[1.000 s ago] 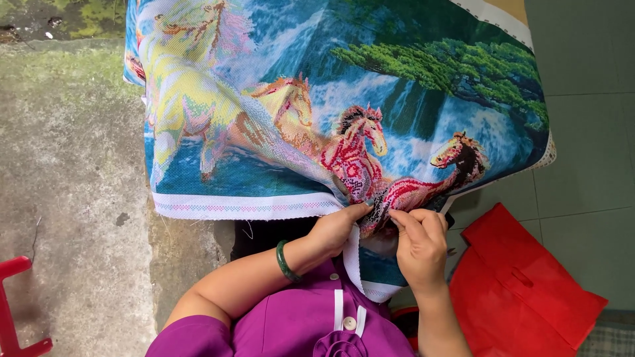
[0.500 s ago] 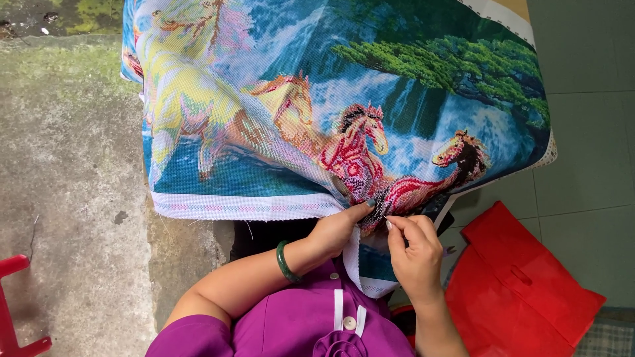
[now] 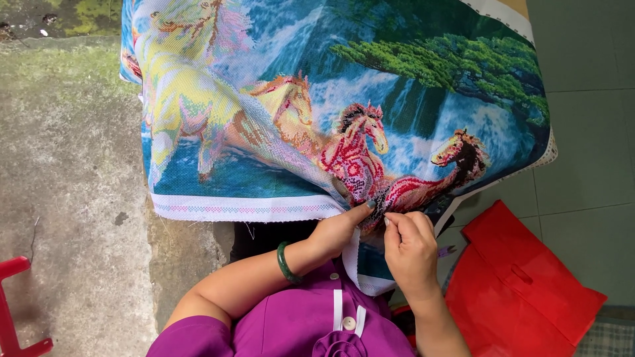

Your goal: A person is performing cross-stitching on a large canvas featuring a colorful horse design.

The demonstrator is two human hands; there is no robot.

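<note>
Since the earlier frame the right hand [image 3: 411, 248] has drawn slightly closer to the cloth's edge, and little else has shifted. A large cross-stitch canvas [image 3: 331, 112] printed with horses, a waterfall and a green tree fills the upper middle of the frame, its white border [image 3: 245, 208] running along the lower edge left of centre. The left hand [image 3: 338, 230] grips that lower edge at the centre of the frame, its fingers closed on the fabric beside a red stitched horse [image 3: 354, 155]. The right hand, just right of the left one, has thumb and forefinger pinched narrowly together against the cloth; what they hold is too small to tell. A green bangle [image 3: 285, 262] sits on the left wrist, above a purple blouse [image 3: 291, 330] at the bottom. A red bag [image 3: 529, 277] lies at lower right on the tiled floor [image 3: 595, 132]. Rough concrete [image 3: 66, 165] covers the left side, with a red stool [image 3: 16, 304] at lower left.
</note>
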